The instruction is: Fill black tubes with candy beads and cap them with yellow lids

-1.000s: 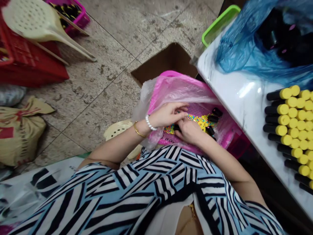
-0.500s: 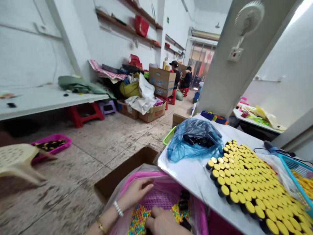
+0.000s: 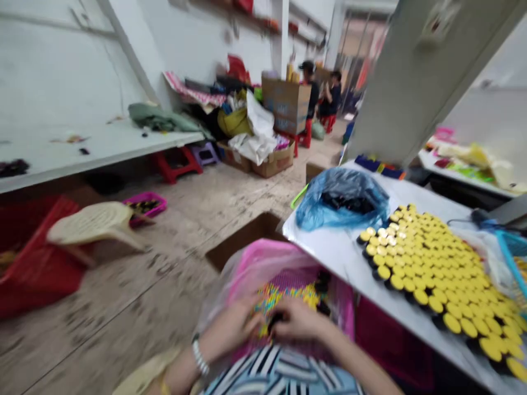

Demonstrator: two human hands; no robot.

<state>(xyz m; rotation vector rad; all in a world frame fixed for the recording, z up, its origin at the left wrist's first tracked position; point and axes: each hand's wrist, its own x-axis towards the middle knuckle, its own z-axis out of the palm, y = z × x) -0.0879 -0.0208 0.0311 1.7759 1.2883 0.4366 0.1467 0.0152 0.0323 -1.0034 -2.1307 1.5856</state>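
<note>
Both my hands are down in a pink basket lined with clear plastic, on my lap. Small coloured beads cover its bottom, with a few black tubes among them. My left hand, wearing a pearl bracelet, rests with curled fingers on the beads. Beside it my right hand is closed over a small black piece; motion blur hides what it is. To my right, on a white table, stand several black tubes with yellow caps, packed upright in a block.
A blue plastic bag with dark parts lies on the table behind the tubes. A brown carton sits on the floor beyond the basket. A cream stool, a red crate and a pink tray are at left. Two people sit far back.
The view swung up from my lap to the room, then tilted back down a little. My hands stayed in the basket and came closer together over the beads.
</note>
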